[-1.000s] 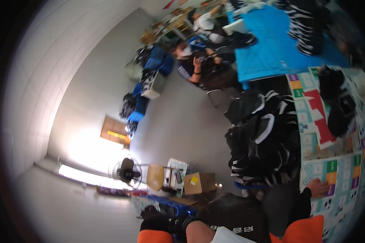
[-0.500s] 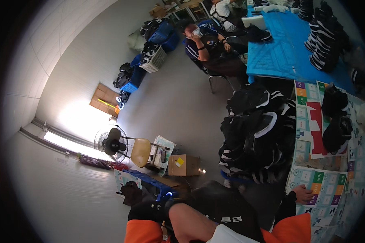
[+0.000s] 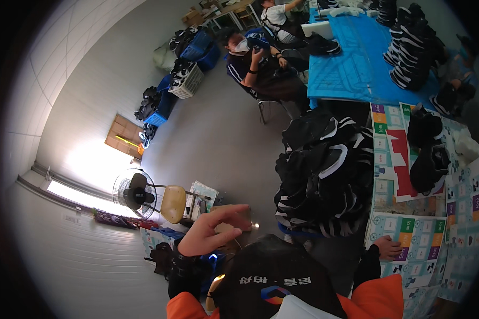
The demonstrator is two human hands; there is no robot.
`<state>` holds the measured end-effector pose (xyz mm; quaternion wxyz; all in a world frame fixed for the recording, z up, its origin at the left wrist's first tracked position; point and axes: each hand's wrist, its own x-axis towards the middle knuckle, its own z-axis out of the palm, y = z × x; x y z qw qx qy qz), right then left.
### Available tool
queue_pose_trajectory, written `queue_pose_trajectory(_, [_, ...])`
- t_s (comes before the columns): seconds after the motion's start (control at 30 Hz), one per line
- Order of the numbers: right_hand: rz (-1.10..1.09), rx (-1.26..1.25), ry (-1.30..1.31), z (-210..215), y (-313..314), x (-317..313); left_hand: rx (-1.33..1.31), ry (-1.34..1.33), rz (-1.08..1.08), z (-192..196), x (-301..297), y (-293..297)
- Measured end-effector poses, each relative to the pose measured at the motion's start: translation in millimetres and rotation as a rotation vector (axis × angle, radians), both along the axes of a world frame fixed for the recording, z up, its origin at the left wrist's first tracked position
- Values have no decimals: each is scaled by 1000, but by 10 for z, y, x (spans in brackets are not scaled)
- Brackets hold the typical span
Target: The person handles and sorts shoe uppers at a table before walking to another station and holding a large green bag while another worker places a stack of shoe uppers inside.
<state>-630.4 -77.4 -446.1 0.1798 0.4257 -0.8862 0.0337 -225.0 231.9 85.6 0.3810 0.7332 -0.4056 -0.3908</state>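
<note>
My left hand is raised above my lap at the lower middle, fingers stretched forward and thumb apart. Nothing is held in it, and it covers part of a cardboard box farther off. My right hand lies on the printed sheet covering the table at the right, fingers spread. Farther along this table stand two black shoes, beyond the right hand's reach of touch. A large pile of black shoes with white trim stands just left of the table.
A standing fan and a yellow-seated chair are at the left. Blue crates of shoes line the wall. A seated masked person is beside the blue-covered table, which bears stacked black-and-white shoes.
My left hand, hidden low before, has come up into view with fingers extended. My right hand stays on the sheet. The seated person's hand has dropped from the mask. The view has shifted slightly.
</note>
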Motion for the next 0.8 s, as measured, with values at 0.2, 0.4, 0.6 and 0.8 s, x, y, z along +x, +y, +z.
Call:
queue_pose_trajectory(0.2, [-31, 68, -42, 0, 16, -35, -134, 163, 150, -106, -33, -215])
queue_pose_trajectory(0.4, [-48, 156, -116, 180, 6, 65, -70, 131, 142, -278, 105, -166])
queue_pose_trajectory(0.6, [-74, 232, -136, 247, -4, 45, -83, 100, 219, -322, 222, 61])
queue_pose_trajectory(0.8, [-60, 195, -90, 258, 15, 46, -113, 94, 301, -284, 182, 287])
